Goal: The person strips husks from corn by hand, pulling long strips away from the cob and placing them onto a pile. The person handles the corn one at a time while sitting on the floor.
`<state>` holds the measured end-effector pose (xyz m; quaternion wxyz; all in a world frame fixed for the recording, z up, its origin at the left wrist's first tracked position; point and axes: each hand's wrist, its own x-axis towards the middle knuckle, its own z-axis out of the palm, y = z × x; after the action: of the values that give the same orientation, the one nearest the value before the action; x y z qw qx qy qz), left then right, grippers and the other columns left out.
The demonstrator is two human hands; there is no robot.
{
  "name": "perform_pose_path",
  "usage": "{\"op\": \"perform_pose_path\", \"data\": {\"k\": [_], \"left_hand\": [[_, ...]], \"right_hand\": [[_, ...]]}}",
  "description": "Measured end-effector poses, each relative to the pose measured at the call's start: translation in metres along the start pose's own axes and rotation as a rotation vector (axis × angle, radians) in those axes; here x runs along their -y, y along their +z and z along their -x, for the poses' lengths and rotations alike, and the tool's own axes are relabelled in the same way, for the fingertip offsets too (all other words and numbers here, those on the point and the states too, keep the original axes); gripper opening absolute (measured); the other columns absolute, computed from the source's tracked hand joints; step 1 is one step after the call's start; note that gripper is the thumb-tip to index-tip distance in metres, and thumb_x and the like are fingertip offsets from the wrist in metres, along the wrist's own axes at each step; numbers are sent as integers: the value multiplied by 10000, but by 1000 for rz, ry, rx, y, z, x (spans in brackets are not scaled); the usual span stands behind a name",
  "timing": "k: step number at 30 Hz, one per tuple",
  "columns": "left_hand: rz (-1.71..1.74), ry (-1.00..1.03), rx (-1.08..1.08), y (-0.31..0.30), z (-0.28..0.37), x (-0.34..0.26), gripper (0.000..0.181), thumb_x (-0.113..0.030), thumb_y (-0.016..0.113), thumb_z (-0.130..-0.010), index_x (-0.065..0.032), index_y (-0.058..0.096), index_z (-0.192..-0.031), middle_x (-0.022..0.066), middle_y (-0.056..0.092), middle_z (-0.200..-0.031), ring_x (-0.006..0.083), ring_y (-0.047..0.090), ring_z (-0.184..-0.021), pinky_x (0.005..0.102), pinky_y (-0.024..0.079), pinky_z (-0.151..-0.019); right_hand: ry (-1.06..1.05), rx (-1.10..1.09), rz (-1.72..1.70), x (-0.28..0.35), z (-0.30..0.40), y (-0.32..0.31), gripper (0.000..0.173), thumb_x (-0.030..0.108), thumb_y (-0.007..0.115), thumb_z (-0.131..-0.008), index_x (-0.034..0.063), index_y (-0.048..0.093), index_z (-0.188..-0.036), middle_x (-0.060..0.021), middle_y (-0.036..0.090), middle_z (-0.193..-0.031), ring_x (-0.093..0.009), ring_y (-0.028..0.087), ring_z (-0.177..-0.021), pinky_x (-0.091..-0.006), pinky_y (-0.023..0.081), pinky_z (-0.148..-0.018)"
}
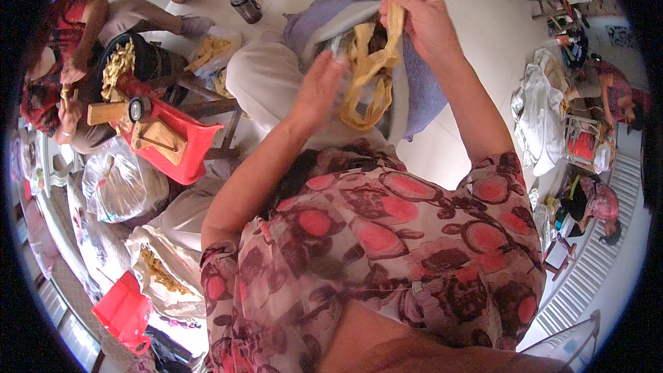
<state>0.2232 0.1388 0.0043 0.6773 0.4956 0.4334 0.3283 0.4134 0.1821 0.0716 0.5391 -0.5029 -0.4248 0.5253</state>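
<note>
My right hand (422,20), raised at the upper centre, pinches the end of a long yellowish strip (396,26) of pliable material. The strip hangs down in loops over the open mouth of a blue-grey sack (424,88) with a pale lining, set in front of my lap. More of the same strip lies in loose curves at the sack's mouth. My left hand (321,88) is blurred and stands at the left side of the opening, near the loops; its fingertips are by a whitish, shiny piece. Whether it grips anything is not clear.
At left a co-worker (75,67) handles a small piece beside a bench with red cloth (191,150), wooden blocks (160,140) and a pile of yellowish pieces (118,65). A dark lidded jar (246,6) stands on the floor. Bags and a red dustpan (121,308) are lower left. Other people sit at right.
</note>
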Motion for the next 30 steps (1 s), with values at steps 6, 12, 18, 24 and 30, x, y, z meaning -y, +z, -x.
{"op": "perform_pose_path", "data": {"k": [6, 12, 18, 24, 30], "left_hand": [[565, -328, 510, -36, 1, -58, 758, -621, 303, -869, 27, 399, -1252, 110, 552, -1136, 187, 554, -998, 331, 436, -887], [586, -446, 343, -43, -4, -64, 584, -466, 394, -905, 48, 453, -1177, 84, 587, -999, 111, 594, -752, 189, 492, -577], [827, -488, 386, -45, -20, -79, 354, -263, 460, -927, 27, 501, -1125, -48, 393, -636, 21, 334, -454, 150, 275, -323], [161, -87, 207, -83, 64, -133, 326, -256, 535, -879, -11, 542, -1095, -83, 342, -582, -1, 258, -424, 162, 170, -337], [-128, 94, -162, -144, 144, -103, 259, -210, 542, -876, -15, 591, -1038, -77, 412, -585, 8, 306, -455, 170, 203, -391]], "right_hand": [[-623, 663, 338, 45, 67, 70, 153, 160, 612, -825, 16, 560, -830, -83, 592, -746, -189, 587, -649, -276, 458, -617], [-606, 1021, 81, 10, 91, 117, 149, 172, 605, -826, 30, 561, -817, -100, 568, -728, -273, 580, -654, -356, 442, -564], [-605, 1356, 46, 11, 115, 153, 244, 245, 522, -864, 15, 570, -801, -127, 579, -686, -250, 612, -668, -344, 470, -617], [402, 802, -658, -34, 68, 105, 386, 348, 445, -915, 24, 530, -1107, -115, 598, -1042, -253, 597, -934, -362, 471, -847], [215, 127, -911, 11, 28, 91, 336, 344, 449, -914, 26, 551, -952, -95, 601, -836, -193, 608, -834, -302, 485, -750]]}}
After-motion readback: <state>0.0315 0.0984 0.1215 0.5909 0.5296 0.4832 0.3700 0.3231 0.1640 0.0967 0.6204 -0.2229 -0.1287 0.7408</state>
